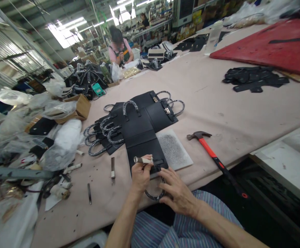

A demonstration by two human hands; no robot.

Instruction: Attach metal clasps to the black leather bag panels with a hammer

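Observation:
My left hand (140, 176) is closed around a metal hand punch (141, 160) with a pale wrapped grip, held slanted over the near end of a black leather bag panel (142, 148). A rope-like black-and-white bag handle (152, 197) loops from that end toward my lap. My right hand (177, 191) has its fingers curled on this handle and by the panel's edge, close to my left hand. Beneath the panel's right side lies a speckled white slab (175, 148). The punch's working tip is hidden by my fingers.
To the right lies a claw hammer (209, 148), its handle past the table edge. A second punch (113, 170) and a thin metal rod (89, 194) lie left. Behind are stacked bag panels (162, 115); a person (120, 50) works at the far end.

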